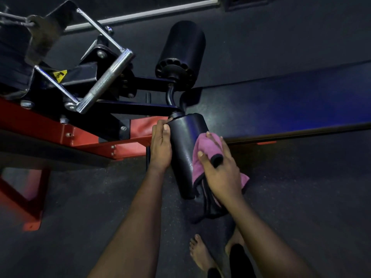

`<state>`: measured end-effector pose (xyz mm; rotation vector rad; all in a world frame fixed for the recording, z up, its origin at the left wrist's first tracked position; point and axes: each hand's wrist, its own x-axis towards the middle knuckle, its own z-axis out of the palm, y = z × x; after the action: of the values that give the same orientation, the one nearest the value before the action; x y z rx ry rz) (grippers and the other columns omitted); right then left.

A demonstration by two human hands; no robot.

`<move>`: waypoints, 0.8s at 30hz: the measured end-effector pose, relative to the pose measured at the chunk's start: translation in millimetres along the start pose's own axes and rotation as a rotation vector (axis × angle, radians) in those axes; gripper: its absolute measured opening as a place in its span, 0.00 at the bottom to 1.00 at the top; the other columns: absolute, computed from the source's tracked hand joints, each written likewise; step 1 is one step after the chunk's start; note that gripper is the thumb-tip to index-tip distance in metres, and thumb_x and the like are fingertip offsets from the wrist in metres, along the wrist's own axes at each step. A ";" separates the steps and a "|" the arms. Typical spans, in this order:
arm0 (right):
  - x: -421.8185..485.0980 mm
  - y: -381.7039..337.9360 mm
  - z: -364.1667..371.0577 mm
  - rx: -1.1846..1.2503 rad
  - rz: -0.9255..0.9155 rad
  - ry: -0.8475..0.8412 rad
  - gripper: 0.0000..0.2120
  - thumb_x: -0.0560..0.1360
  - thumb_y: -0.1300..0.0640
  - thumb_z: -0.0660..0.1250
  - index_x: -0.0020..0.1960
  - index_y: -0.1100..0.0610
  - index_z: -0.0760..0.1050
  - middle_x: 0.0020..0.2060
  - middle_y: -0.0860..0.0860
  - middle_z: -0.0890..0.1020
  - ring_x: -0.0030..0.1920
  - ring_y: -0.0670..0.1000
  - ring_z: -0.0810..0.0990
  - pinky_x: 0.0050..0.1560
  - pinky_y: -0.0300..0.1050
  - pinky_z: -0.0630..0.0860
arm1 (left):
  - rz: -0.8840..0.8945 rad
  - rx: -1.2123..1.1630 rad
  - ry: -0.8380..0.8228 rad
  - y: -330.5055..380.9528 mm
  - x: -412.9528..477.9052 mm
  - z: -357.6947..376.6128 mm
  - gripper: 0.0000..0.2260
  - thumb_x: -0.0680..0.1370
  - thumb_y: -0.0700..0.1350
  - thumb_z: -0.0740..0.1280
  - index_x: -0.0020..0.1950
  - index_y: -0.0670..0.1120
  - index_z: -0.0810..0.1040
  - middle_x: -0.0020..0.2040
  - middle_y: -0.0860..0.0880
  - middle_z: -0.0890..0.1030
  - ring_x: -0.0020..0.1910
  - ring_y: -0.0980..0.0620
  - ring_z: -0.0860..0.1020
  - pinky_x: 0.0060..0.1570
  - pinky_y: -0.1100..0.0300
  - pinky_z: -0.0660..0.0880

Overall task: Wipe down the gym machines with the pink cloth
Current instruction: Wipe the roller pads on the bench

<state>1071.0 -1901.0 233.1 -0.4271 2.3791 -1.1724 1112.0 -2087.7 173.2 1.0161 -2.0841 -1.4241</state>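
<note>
A black padded roller (183,151) on the gym machine points toward me at the centre. My left hand (160,146) grips its left side near the top end, thumb on the pad. My right hand (218,169) holds the pink cloth (204,149) against the roller's right side, fingers curled round the cloth; the black-edged rest of the cloth hangs below the hand. A second black roller (181,51) sits farther away on the same arm.
The machine's red frame (66,135) runs along the left, with a chrome handle (104,81) and a yellow warning sticker (59,74) above it. A long dark bench pad (291,107) stretches to the right. My bare feet (200,255) stand on dark rubber flooring.
</note>
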 end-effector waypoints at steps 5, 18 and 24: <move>81.1 30.3 13.0 0.601 0.478 -0.192 0.23 0.77 0.40 0.69 0.65 0.53 0.78 0.66 0.55 0.79 0.66 0.57 0.78 0.65 0.48 0.71 | 0.017 0.034 0.009 2.4 -0.4 0.1 0.18 0.84 0.58 0.52 0.59 0.48 0.74 0.57 0.44 0.76 0.56 0.50 0.74 0.61 0.49 0.72; 58.8 40.9 7.5 0.744 0.481 -0.215 0.19 0.76 0.41 0.70 0.61 0.52 0.79 0.60 0.51 0.83 0.58 0.49 0.83 0.59 0.43 0.76 | -0.114 0.022 0.012 -11.7 1.7 0.0 0.34 0.80 0.68 0.51 0.76 0.44 0.67 0.75 0.42 0.70 0.76 0.43 0.66 0.75 0.41 0.63; 69.2 42.1 11.1 0.755 0.500 -0.282 0.18 0.78 0.43 0.70 0.63 0.53 0.79 0.65 0.53 0.81 0.64 0.53 0.80 0.70 0.53 0.72 | 0.038 0.042 0.002 3.8 0.7 -10.4 0.14 0.83 0.51 0.54 0.63 0.53 0.75 0.63 0.49 0.77 0.63 0.52 0.74 0.67 0.50 0.70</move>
<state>1014.8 -1915.3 175.4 0.2299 1.5142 -1.5060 1117.5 -2093.8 180.7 0.9876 -2.1286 -1.3659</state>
